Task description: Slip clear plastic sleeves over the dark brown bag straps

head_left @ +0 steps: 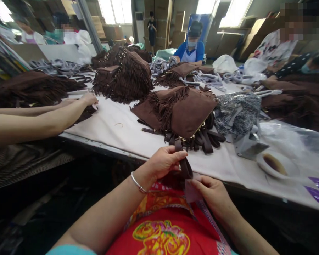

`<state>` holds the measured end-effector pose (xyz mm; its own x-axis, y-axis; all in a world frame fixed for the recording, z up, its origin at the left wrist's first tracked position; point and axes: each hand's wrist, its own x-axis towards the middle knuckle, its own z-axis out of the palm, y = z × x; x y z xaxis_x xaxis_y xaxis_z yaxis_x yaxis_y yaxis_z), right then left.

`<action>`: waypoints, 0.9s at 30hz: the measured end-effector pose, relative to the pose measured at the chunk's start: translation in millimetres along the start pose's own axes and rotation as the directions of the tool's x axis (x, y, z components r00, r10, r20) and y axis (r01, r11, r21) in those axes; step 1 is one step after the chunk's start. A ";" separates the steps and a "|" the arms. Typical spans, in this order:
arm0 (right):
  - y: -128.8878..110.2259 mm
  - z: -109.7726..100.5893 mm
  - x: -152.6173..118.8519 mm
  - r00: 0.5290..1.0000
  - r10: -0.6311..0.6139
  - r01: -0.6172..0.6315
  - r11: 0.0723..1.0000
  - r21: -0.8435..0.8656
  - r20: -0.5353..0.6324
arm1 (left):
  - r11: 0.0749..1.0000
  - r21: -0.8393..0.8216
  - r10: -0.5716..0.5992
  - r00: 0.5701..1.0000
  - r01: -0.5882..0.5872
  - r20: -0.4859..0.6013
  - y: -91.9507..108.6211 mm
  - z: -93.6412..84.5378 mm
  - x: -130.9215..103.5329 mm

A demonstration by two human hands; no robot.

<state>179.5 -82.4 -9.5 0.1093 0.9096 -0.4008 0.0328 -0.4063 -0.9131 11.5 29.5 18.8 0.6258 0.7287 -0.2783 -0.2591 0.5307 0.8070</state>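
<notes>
My left hand (pixel 162 163) pinches the brown strap (pixel 186 169) – loop below the fingertips; my right hand (pixel 214 194) grasps a translucent sheet (pixel 191 193).

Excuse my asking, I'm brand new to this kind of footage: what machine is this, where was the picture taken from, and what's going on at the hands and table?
There is no machine: these are a person's bare hands, and the single picture comes from a camera on that person's head, looking forward and down.

The left hand grips a dark brown flat strap. The right hand pinches a thin, pale, see-through piece by the strap's lower end.

On the pale-covered table lies a brown fringed bag, with more brown fringed pieces behind. To its right are crumpled silvery wrapping and a white dish with something brown inside. The forearms at far left belong to someone else.
</notes>
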 end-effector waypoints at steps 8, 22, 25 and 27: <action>4.7 -15.2 -17.4 0.997 -0.066 0.064 0.995 -0.083 -0.028 | 0.990 0.132 0.042 0.999 -0.044 0.017 -14.3 18.4 -1.8; 25.6 -34.9 -43.9 0.993 -0.041 0.044 0.999 -0.023 0.111 | 0.950 0.309 -0.027 0.999 0.035 -0.031 -38.4 35.2 -12.3; 28.3 -38.3 -45.5 0.999 -0.031 0.032 0.998 -0.047 0.029 | 0.950 0.311 0.059 0.993 -0.025 -0.101 -32.7 44.8 -11.8; 28.6 -38.7 -44.9 0.999 -0.036 0.035 0.997 -0.066 -0.012 | 0.942 0.331 0.088 0.992 -0.054 -0.089 -32.7 51.8 -12.8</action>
<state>214.1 -138.2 -14.8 0.1202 0.9224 -0.3669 0.1020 -0.3791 -0.9197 50.0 -19.5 23.0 0.5326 0.8081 -0.2514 -0.0346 0.3175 0.9476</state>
